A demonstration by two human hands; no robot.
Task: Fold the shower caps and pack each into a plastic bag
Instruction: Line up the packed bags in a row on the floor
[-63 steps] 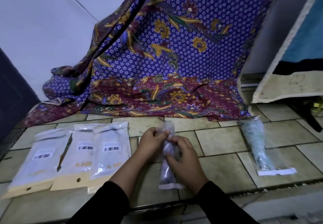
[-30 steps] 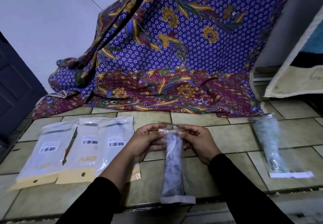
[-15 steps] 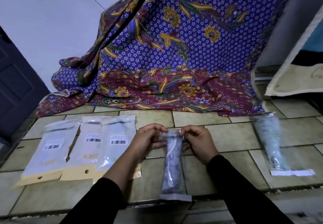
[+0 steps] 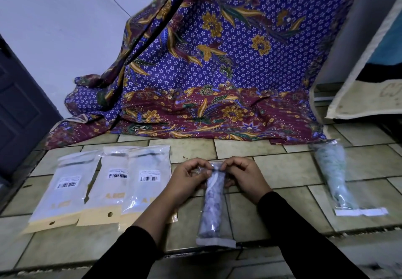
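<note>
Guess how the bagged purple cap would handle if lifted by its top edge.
Probably floppy: the bagged cap is thin film around bunched soft material. Likely light: left hand and right hand merely pinch its top. Glossy film could slip.

A plastic bag [image 4: 226,215] lies on the floor [image 4: 272,209] in the middle, right in front of the person. A shower cap [image 4: 212,204] is inside it. The left hand [image 4: 188,178] and the right hand [image 4: 245,178] pinch the far end of the bag, one on each side.

To the left, three flat packs lie side by side: the left pack [image 4: 65,189], the middle pack [image 4: 108,187] and the right pack [image 4: 148,183]. The right pack lies partly on the middle one, and the left arm reaches over its near corner.

Well off to the right lies a second bag [image 4: 335,176], also filled.

Behind all this a big cloth [image 4: 206,72] hangs down and spreads onto the floor. A door [image 4: 19,109] stands at the far left. A mat [image 4: 369,96] leans at the far right.
</note>
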